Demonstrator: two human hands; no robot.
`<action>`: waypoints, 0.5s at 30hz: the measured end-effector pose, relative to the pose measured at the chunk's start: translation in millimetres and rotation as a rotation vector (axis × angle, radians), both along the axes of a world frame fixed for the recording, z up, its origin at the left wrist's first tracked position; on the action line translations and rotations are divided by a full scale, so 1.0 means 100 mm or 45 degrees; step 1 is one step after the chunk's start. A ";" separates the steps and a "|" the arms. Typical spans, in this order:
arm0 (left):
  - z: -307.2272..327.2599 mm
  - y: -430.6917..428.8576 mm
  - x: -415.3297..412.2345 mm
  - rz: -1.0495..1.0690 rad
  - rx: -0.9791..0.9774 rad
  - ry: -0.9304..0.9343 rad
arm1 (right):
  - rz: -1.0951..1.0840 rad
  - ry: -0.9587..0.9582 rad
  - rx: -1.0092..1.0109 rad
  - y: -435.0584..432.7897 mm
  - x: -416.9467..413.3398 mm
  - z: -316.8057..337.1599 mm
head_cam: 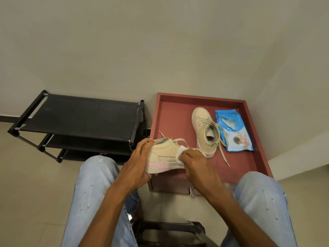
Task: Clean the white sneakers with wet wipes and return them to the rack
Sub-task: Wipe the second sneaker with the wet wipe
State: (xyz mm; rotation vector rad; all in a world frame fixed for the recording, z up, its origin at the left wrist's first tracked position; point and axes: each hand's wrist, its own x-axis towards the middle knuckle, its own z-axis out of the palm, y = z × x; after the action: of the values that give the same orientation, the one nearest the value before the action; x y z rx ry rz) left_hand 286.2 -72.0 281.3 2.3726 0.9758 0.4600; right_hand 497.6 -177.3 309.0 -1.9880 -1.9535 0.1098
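Note:
My left hand [138, 161] grips the heel of an off-white sneaker [164, 155] with a pink stripe, held on its side above the near edge of the red table. My right hand [195, 163] pinches a white wet wipe [180, 153] and presses it against the sneaker's side. The second sneaker [204, 131] stands upright on the red table [170, 114], toe pointing away, laces loose. A blue pack of wet wipes [233, 131] lies flat just right of it. The black shoe rack [80, 118] stands to the left against the wall.
The rack has three fabric shelves; its top shelf carries nothing. The red table has a raised rim and a drawer handle [190, 191] at its front. My knees in blue jeans flank the hands. A dark stool frame [169, 227] shows below. Walls close off the far side and right.

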 end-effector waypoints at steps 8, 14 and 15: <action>0.07 0.05 0.05 -0.020 -0.181 -0.093 | 0.086 0.146 0.254 0.13 -0.56 0.07; 0.06 0.13 0.07 -0.051 -0.224 -0.154 | -0.063 0.147 0.129 0.08 -0.12 -0.05; 0.03 0.15 0.07 -0.048 -0.232 -0.132 | -0.103 0.173 0.127 0.08 -0.05 -0.08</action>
State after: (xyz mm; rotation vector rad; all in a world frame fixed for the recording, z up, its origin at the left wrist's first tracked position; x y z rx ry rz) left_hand 293.0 -57.3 284.4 2.1780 0.8856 0.4549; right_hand 493.0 -169.6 301.3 -1.9391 -1.7581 0.1208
